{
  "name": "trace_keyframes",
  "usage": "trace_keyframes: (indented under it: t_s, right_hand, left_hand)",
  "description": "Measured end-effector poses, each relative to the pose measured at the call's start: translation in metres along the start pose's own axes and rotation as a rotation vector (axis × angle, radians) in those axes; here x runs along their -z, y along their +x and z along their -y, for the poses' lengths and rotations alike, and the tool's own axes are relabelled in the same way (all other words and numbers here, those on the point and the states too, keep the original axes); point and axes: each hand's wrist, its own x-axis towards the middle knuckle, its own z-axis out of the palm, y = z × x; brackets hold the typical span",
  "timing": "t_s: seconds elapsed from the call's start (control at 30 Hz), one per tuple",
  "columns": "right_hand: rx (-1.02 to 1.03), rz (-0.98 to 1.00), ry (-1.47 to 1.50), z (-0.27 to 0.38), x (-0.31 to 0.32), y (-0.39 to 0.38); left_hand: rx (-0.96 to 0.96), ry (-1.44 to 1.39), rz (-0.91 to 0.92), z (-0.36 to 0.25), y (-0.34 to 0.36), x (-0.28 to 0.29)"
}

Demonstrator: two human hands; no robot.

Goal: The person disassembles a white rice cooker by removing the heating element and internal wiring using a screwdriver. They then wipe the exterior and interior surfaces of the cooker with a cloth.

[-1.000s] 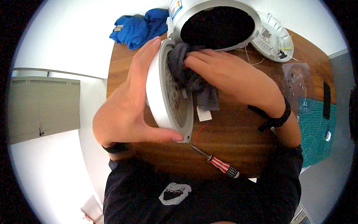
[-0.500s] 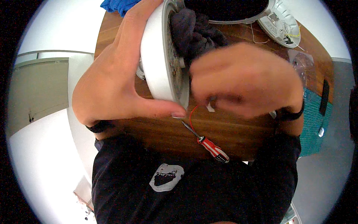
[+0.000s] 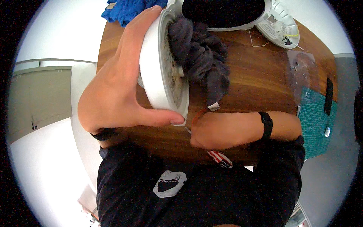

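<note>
My left hand [image 3: 113, 87] is closed round a white round housing [image 3: 153, 64], tilted on its edge, with the thumb along its lower rim. Grime coats the housing's inner face. Against that face lies a crumpled dark grey cloth [image 3: 198, 53] with a small white tag [image 3: 214, 106]. My right hand [image 3: 211, 128] is low over the table, just right of my left thumb. Its fingers are hidden beneath the back of the hand. A screwdriver with a red, white and dark patterned handle [image 3: 221, 159] sticks out below it, and a thin red wire [image 3: 197, 115] shows at its upper edge.
On the wooden table [image 3: 249, 72], a white ring-shaped shell with a black centre [image 3: 223, 13] stands at the back. Beside it is a white cover with wires [image 3: 281, 28]. A clear bag with screws [image 3: 302, 70], a green cutting mat [image 3: 317, 132] and a blue cloth [image 3: 130, 10] lie around.
My right hand has moved down and left, away from the cloth and onto the screwdriver's area, covering its shaft. More of the cloth shows. The left hand still holds the housing.
</note>
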Motion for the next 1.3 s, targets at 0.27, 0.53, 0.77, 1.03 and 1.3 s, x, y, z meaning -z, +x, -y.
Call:
trace_keyframes:
  t_s: [0.27,0.53,0.77,1.03,1.3]
  right_hand:
    - [-0.120,-0.075,-0.156,0.005,0.023,-0.010]
    - [-0.267,-0.321,-0.336,-0.010,0.074,-0.025]
    - [-0.803,-0.063,-0.435,0.001,0.154,-0.038]
    - [-0.880,-0.326,-0.822,-0.066,0.140,-0.091]
    - [-0.947,-0.210,-0.764,-0.057,0.148,-0.069]
  left_hand:
    - [-0.005,0.059,0.041,-0.002,0.000,0.005]
    - [0.027,0.061,0.045,-0.004,0.004,0.007]
    - [0.037,0.030,0.001,-0.001,0.000,0.003]
    - [0.028,0.077,0.002,-0.007,0.003,0.003]
    - [0.068,0.020,-0.019,-0.004,-0.002,0.000]
